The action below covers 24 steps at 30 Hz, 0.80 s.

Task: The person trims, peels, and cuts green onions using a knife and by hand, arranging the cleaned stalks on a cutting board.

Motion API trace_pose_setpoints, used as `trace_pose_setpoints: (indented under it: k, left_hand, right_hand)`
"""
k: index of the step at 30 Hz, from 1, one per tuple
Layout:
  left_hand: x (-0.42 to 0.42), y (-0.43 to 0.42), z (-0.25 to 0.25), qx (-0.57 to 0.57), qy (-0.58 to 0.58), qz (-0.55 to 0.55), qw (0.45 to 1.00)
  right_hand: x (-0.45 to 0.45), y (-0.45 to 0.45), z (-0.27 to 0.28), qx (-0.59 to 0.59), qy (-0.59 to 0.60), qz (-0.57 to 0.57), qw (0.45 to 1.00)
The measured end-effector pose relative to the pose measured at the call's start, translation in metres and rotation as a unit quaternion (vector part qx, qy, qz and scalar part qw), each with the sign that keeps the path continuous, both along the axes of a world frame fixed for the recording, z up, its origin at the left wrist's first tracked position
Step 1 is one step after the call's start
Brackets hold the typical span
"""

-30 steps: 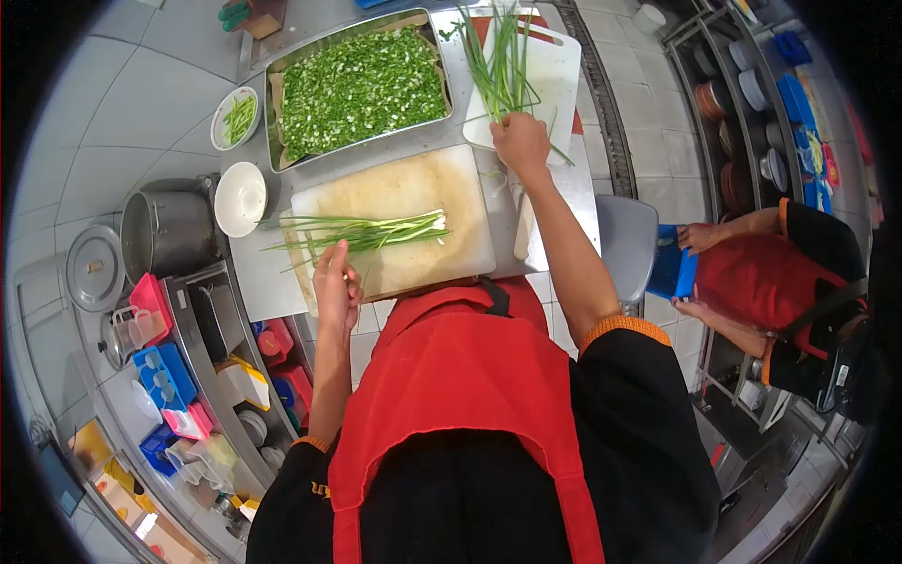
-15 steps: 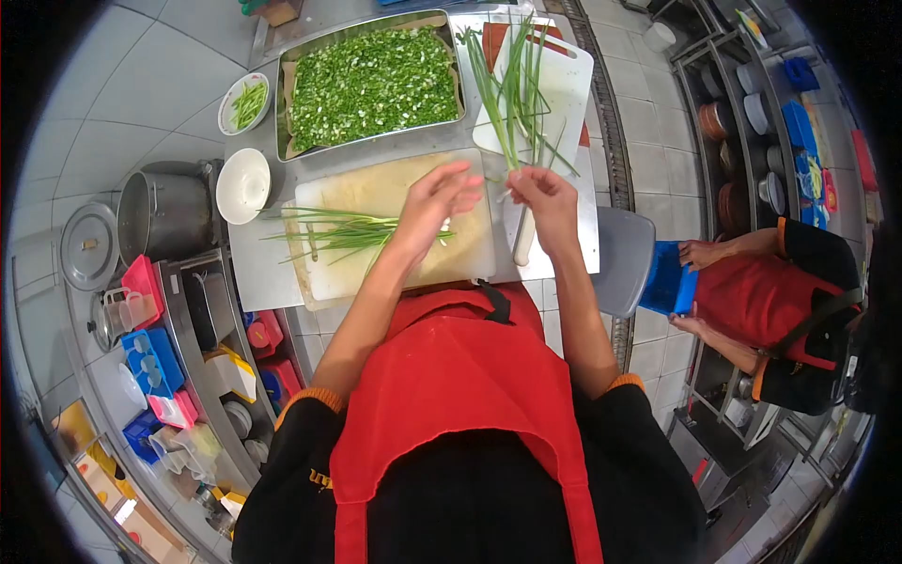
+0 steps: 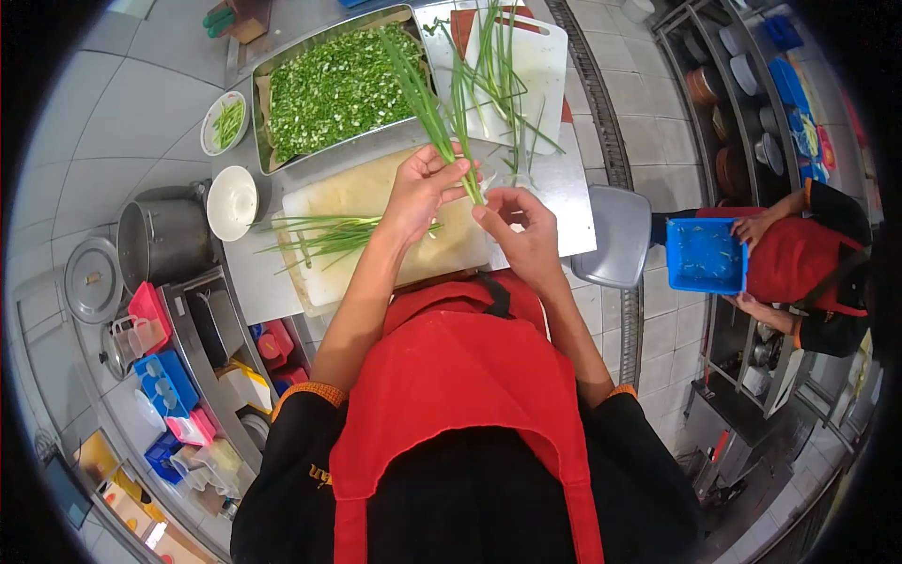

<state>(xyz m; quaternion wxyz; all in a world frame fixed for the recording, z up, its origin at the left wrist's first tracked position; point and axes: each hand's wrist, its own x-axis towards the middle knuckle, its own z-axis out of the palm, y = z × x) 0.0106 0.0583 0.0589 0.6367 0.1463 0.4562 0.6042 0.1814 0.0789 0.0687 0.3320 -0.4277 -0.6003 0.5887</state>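
My left hand is closed round a small bunch of spring onions, holding the stems with the green tops pointing up and away. At their pale lower ends, my right hand has its thumb and curled fingers pinched close against the stalks. Beneath my left wrist, more spring onions lie across the pale cutting board. Loose spring onions rest on a white cutting board with a handle slot, partly hidden behind the held bunch.
A metal tray of chopped greens stands at the back. Left of it are a bowl of cut green pieces and a white bowl. A grey stool stands right of the table. Farther right, a co-worker holds a blue tub.
My left hand, previously off the bunch with fingers apart, has gripped the spring onions. The bunch has shifted left, and my right hand is lower. The co-worker's tub now shows its inside.
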Motion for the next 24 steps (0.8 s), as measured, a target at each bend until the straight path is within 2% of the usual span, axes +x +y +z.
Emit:
trace_pose_setpoints:
  k: [5, 8, 11, 16, 18, 20, 24]
  left_hand:
    - [0.006, -0.011, 0.01, -0.012, 0.107, 0.047, 0.993]
    - [0.009, -0.012, 0.005, 0.042, 0.057, 0.1, 0.992]
    - [0.003, -0.013, -0.004, 0.035, 0.03, 0.172, 0.984]
    - [-0.037, -0.022, -0.001, 0.033, 0.069, 0.262, 0.962]
    - [-0.058, -0.026, 0.001, 0.058, 0.066, 0.341, 0.936]
    - [-0.075, -0.031, 0.008, 0.071, 0.061, 0.331, 0.939]
    - [-0.076, -0.03, 0.025, 0.1, 0.045, 0.277, 0.955]
  right_hand:
    - [-0.016, 0.01, 0.002, -0.016, 0.026, 0.003, 1.0]
    - [-0.022, 0.01, -0.001, -0.036, 0.042, -0.004, 0.998]
    - [-0.024, 0.006, -0.012, -0.045, 0.058, -0.02, 0.997]
    - [0.006, 0.005, -0.026, -0.02, -0.023, -0.026, 0.999]
    - [0.022, 0.012, -0.038, -0.025, -0.037, -0.045, 0.998]
    - [0.032, 0.023, -0.042, 0.011, -0.052, -0.076, 0.996]
    - [0.021, 0.049, -0.042, 0.088, -0.091, -0.056, 0.99]
